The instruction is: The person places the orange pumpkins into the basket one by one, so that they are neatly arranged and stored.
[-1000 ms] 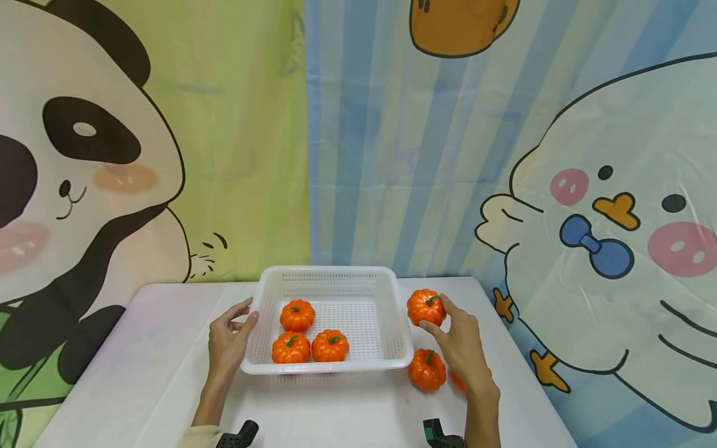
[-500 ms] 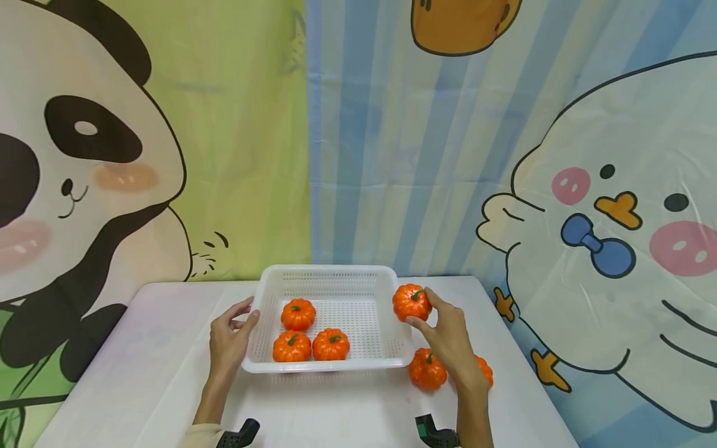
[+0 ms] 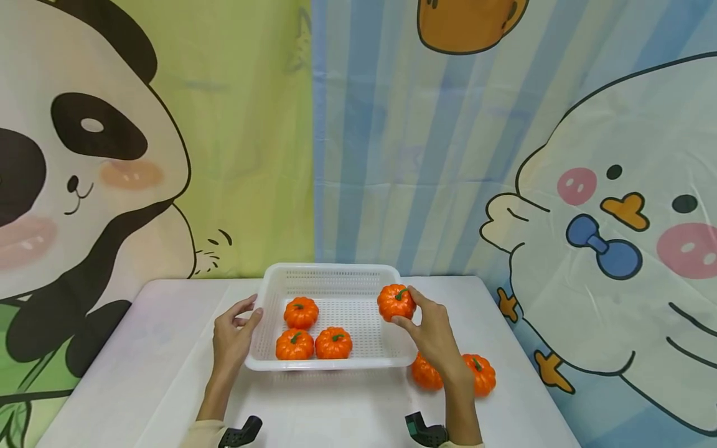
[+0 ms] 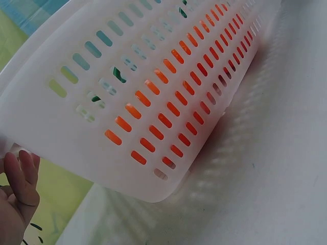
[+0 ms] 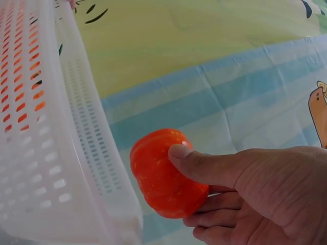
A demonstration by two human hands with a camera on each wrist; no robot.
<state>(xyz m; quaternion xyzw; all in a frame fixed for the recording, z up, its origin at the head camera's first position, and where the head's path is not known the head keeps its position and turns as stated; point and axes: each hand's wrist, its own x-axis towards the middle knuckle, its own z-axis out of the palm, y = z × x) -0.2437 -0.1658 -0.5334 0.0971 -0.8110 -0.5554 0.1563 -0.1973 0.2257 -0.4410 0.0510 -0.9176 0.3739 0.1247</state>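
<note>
My right hand (image 3: 430,333) pinches a small orange pumpkin (image 3: 396,302) with a green stem between thumb and fingers. In the head view the pumpkin overlaps the right side of a white plastic basket (image 3: 330,364); in the right wrist view it shows beside the basket's outer wall (image 5: 97,194), near the rim. My left hand (image 3: 231,336) holds the basket's left rim, its fingers bent under the rim in the left wrist view. Inside the basket lie three more pumpkins, one behind (image 3: 301,313) and two in front, a left pumpkin (image 3: 294,345) and a right pumpkin (image 3: 333,343).
On the white table (image 3: 330,407), right of the basket, sit two further pumpkins: a near pumpkin (image 3: 426,373), partly behind my right hand, and an outer pumpkin (image 3: 479,375). Behind the table hangs a printed curtain (image 3: 370,155) with cartoon animals.
My right hand has carried the pumpkin leftward from beside the basket to over its right side in the head view. The left hand and the basket have stayed in place.
</note>
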